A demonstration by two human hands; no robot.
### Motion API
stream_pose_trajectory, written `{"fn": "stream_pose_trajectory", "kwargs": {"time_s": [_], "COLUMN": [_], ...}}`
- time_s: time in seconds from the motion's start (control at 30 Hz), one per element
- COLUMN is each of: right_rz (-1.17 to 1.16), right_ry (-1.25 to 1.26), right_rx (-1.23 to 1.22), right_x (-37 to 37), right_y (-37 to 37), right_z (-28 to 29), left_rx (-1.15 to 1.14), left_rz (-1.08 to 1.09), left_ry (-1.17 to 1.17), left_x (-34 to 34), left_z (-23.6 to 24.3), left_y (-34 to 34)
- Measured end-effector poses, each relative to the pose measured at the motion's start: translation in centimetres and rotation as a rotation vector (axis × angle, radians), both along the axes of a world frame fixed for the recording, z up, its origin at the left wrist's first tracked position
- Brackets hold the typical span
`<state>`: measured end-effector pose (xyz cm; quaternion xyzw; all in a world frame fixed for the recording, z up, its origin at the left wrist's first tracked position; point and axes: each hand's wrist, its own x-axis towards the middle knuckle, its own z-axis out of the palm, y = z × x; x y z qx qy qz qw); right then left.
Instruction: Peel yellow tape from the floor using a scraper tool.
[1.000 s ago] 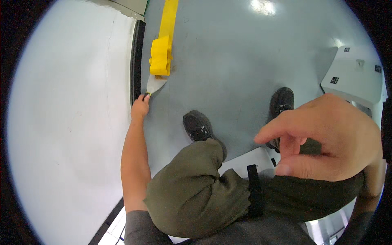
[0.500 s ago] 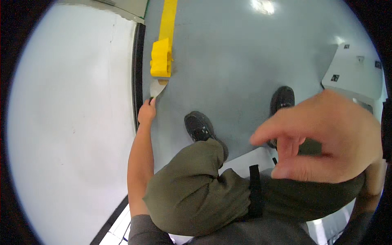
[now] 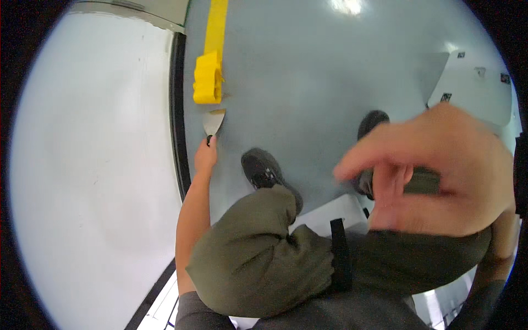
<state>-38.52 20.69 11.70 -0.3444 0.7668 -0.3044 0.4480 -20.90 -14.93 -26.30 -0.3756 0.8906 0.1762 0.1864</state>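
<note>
My left hand (image 3: pixel 205 157) is closed around the dark handle of a scraper (image 3: pixel 213 121) with a wide metal blade. The blade points away from me, low over the grey floor, its edge a little short of a bunched-up fold of yellow floor tape (image 3: pixel 207 78). Beyond the fold, a flat strip of the same tape (image 3: pixel 216 25) runs on along the floor. My right hand (image 3: pixel 434 170) is raised close to the view above my right knee, blurred. Its fingers are loosely bent with a gap between index finger and thumb, and nothing shows in it.
A white wall panel (image 3: pixel 99 143) with a black base strip (image 3: pixel 178 110) stands close on the left. My dark shoes (image 3: pixel 263 168) rest on the grey floor (image 3: pixel 308 82). A white board with small black-and-white markers (image 3: pixel 476 82) lies at the far right.
My left hand has drawn the scraper slightly back and to the right, away from the wall's base strip. The view has shifted a little. My right hand keeps its loose bend.
</note>
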Motion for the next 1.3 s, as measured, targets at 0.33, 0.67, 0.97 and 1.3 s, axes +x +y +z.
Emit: {"fn": "stream_pose_trajectory", "kwargs": {"time_s": [0.33,0.67,0.97,1.3], "right_rz": [0.158,0.112,-0.010,0.042], "right_ry": [-0.335,-0.139,-0.075,-0.115], "right_rx": [-0.150,-0.198,-0.082,-0.073], "right_x": [-3.1,-2.6,-1.4,-1.3], "right_y": [0.2,1.6,1.7,-1.7], "right_z": [-2.3,-4.6,-2.7,-4.0], "left_rx": [0.341,-0.104,0.017,-0.122], "left_rz": [0.377,-0.129,-0.108,-0.178], "left_ry": [-0.329,-0.106,-0.104,-0.097], "left_x": [-5.9,-1.2,-2.2,-4.0], "left_z": [3.0,1.4,0.8,-2.1], "left_y": [-0.5,-3.0,-0.3,-6.7]}}
